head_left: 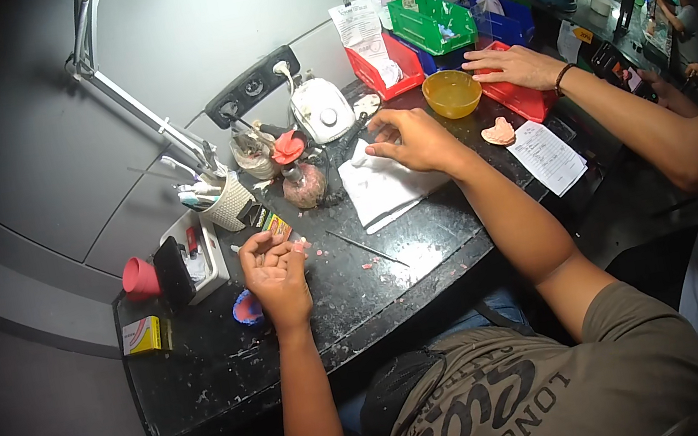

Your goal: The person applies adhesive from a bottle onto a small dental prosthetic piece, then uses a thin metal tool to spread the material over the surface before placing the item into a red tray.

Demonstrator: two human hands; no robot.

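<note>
My left hand is raised over the left part of the black bench, palm up with curled fingers. A small pink piece shows at its thumb and fingertips; its kind is too small to make out. A blue-rimmed cup with pink inside is partly hidden behind that hand. My right hand hangs over a folded white cloth, thumb and curved fingers apart, with nothing visible between them. A thin dark metal tool lies between my hands, near pink crumbs.
Another person's hand rests at a red bin beside a yellow bowl. A pink dental cast and paper slip lie nearby. A glass burner, white device, brush holder and lamp arm stand behind.
</note>
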